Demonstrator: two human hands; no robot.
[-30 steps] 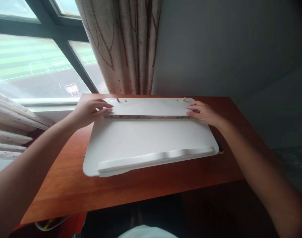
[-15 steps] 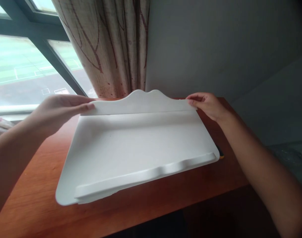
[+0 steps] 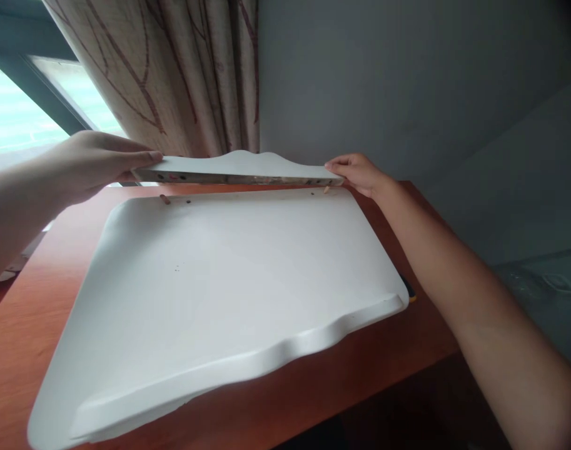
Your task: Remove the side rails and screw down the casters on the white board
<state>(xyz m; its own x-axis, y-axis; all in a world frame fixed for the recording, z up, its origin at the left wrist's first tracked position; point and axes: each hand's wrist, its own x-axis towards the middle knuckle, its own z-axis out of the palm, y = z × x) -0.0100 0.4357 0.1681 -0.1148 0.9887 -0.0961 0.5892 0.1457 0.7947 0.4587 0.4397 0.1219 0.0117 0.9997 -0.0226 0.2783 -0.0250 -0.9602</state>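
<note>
A large white board (image 3: 229, 269) lies flat on the reddish wooden table (image 3: 398, 337). My left hand (image 3: 92, 164) grips the left end of a narrow white panel (image 3: 238, 167) with a wavy top edge, and my right hand (image 3: 358, 173) grips its right end. The panel hangs a little above the board's far edge, its raw underside with small holes facing me. Two short wooden dowels, one at the left (image 3: 164, 199) and one at the right (image 3: 326, 189), stick up from the board's far edge just below the panel. A raised lip (image 3: 247, 369) runs along the board's near edge.
A patterned curtain (image 3: 172, 75) hangs behind the table next to a grey wall (image 3: 407, 81). A window (image 3: 13, 119) is at the far left. A small dark and yellow object (image 3: 409, 292) peeks out under the board's right corner.
The narrow panel stood upright on the board's far edge half a second ago; now both hands hold it lifted and tipped flat, exposing the dowels. The view has moved closer and lower.
</note>
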